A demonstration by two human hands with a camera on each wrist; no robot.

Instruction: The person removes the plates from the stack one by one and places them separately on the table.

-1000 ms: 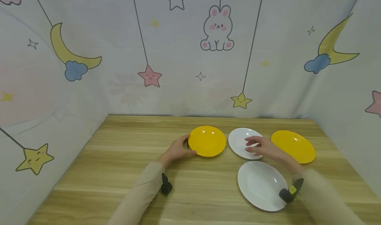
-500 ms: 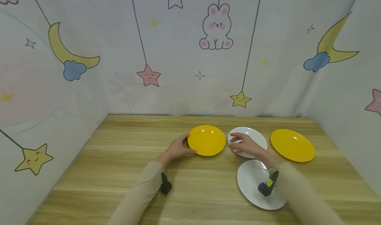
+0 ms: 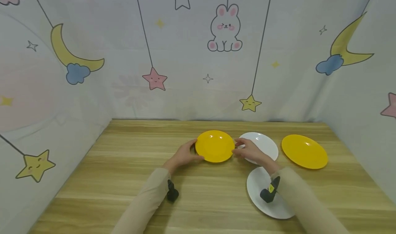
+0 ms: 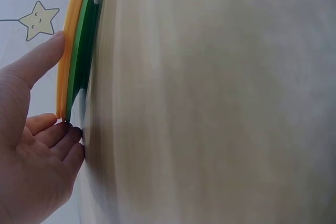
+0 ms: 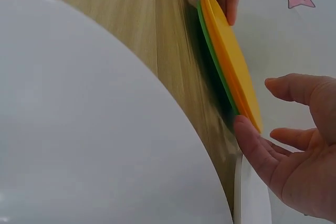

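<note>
Yellow plates (image 3: 215, 146) lie stacked on a green plate (image 4: 83, 45) at the back middle of the wooden table; the green shows only in the wrist views. My left hand (image 3: 183, 155) grips the stack's left edge, thumb at the near side of the rim and fingers toward the far side. At the opposite edge is my right hand (image 3: 251, 152), thumb and fingers spread apart. One right fingertip (image 5: 244, 124) is right at the lower rim. Behind that hand lies a white plate (image 3: 263, 144), partly covered by it.
A second yellow plate (image 3: 304, 151) lies at the back right. Nearer me, a larger white plate (image 3: 256, 185) sits partly under my right forearm. White curtains (image 3: 185, 55) printed with stars and moons enclose the table (image 3: 139, 137) at the back and sides.
My right hand has moved left from over the white plate to the right rim of the stacked plates. The left hand and the plates have stayed in place.
</note>
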